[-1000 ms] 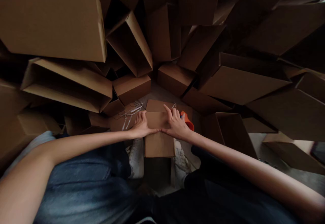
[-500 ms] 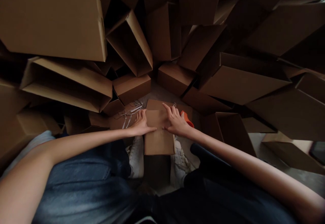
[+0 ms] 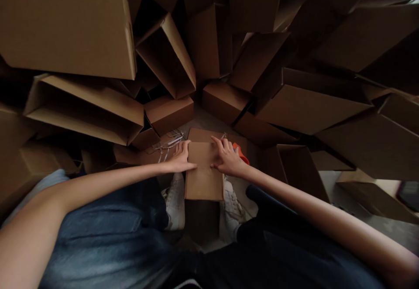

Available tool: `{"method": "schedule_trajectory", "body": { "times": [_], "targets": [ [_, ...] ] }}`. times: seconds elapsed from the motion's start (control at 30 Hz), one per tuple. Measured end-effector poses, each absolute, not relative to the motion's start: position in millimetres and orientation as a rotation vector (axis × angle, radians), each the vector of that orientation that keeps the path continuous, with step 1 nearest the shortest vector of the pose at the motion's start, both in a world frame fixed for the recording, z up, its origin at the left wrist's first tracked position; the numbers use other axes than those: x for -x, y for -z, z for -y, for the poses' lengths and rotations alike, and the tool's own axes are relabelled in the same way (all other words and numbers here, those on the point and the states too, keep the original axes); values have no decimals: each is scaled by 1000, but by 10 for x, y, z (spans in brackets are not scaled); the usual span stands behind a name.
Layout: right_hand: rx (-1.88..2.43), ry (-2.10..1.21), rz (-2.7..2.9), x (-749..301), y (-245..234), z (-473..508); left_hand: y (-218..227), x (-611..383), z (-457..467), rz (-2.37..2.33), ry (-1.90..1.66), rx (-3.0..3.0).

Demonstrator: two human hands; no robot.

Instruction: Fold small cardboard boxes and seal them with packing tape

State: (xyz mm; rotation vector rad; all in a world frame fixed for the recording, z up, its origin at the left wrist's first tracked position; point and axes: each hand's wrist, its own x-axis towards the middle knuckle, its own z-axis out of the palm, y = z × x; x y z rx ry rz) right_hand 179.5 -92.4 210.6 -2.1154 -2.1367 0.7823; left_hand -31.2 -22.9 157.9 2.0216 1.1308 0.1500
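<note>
Box [image 3: 204,186] — held by left hand [image 3: 180,160], right hand [image 3: 228,159]

Dim, uneven light. Boxes [image 3: 356,40] beyond and right of the small box [image 3: 204,182] lie in deep shadow; floor [image 3: 393,232] far right of it paler. Edges stretched.
</note>
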Motion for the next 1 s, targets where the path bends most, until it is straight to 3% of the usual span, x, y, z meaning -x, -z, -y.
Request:
{"method": "schedule_trajectory", "body": {
  "times": [1.0],
  "targets": [
    [2167, -720, 2069, -1651, -2101, 979, -1544, 269, 345, -1256, -258, -2001]
  ]
}}
